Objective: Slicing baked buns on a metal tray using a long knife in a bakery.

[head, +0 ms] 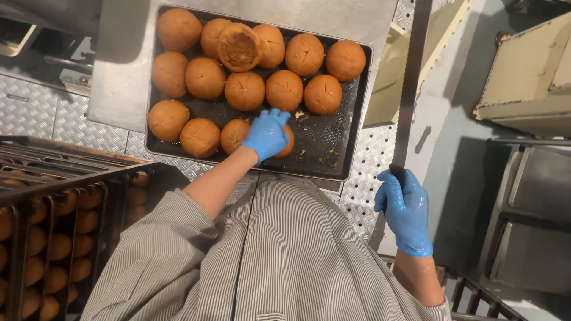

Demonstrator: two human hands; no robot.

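Standing right by the counter (119,77) here — the dark baking tray (333,148) is loaded with round golden-brown buns, three rows, with the right end of the front row bare apart from some crumbs. The left hand (266,134), in a blue glove, is curled down over the bun at the end of the front row (288,142), roughly 5 o'clock from the tray's centre. Fingers look closed around its top, so I'd say it has hold of it, though the hand hides most of that bun. The right hand (405,208) hangs off at 4 o'clock, past the tray's corner, fingers loosely open, holding nothing.

What I'd worry about: these look soft, and a one-handed squeeze from the top could dent or tear the crust. One bun (239,47) at the back row sits flipped on its neighbours — knock the tray and it rolls off. The tray's front edge also sits close to the counter's lip, so a pull toward the body could drag it over. The rack of buns (53,238) at 8 o'clock is close enough for an elbow to catch.
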